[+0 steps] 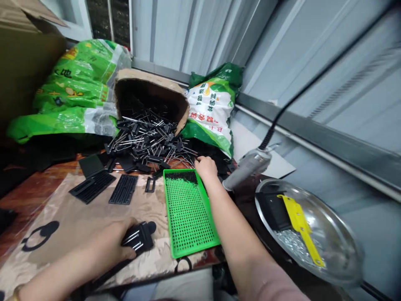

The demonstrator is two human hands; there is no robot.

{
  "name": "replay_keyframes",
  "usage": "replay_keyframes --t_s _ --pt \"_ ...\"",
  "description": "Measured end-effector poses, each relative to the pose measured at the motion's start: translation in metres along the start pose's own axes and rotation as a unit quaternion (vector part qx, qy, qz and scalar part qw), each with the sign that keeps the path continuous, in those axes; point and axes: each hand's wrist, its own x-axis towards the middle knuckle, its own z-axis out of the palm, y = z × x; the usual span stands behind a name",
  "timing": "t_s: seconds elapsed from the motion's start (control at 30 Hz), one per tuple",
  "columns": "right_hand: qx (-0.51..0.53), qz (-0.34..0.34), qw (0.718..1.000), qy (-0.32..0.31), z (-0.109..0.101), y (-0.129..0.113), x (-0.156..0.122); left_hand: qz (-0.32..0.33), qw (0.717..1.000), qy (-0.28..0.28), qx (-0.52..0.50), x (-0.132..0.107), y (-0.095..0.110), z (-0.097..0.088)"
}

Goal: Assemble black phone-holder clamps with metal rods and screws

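The tray [189, 213] is glossy green plastic, the pins [147, 136] bright smooth metal, the strips [123, 189] matt black plastic. The dish [316, 221] is polished steel, the box [150, 85] rough brown cardboard, the sacks [75, 92] shiny plastic, the desk [28, 196] varnished wood

The left hand [109, 242] lies low in view, palm down, with its fingers [127, 251] bent forward and curled closed, the left forearm [53, 271] trailing back toward the lower left corner. Well ahead of those fingers, the right hand [206, 167] sits with its knuckles raised and its fingers [200, 161] bent downward, and the bare right forearm [232, 225] stretches up to it from the lower right.
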Motion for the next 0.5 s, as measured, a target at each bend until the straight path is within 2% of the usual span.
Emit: replay_keyframes --t_s 0.1,0.2,0.37,0.5 --pt "-0.034 0.067 0.997 -0.036 0.008 0.019 0.034 0.014 0.999 0.028 0.035 -0.006 0.006 0.005" --pt "-0.061 0.092 0.992 -0.056 0.017 0.033 0.05 0.012 0.997 0.044 0.059 -0.015 0.008 0.013" --pt "-0.087 0.075 0.992 -0.06 0.02 0.043 0.054 0.032 0.991 0.097 0.09 -0.018 0.002 0.029" --pt "-0.092 0.041 0.994 -0.031 0.01 0.04 0.043 0.044 0.988 0.106 0.105 -0.016 -0.001 0.032"
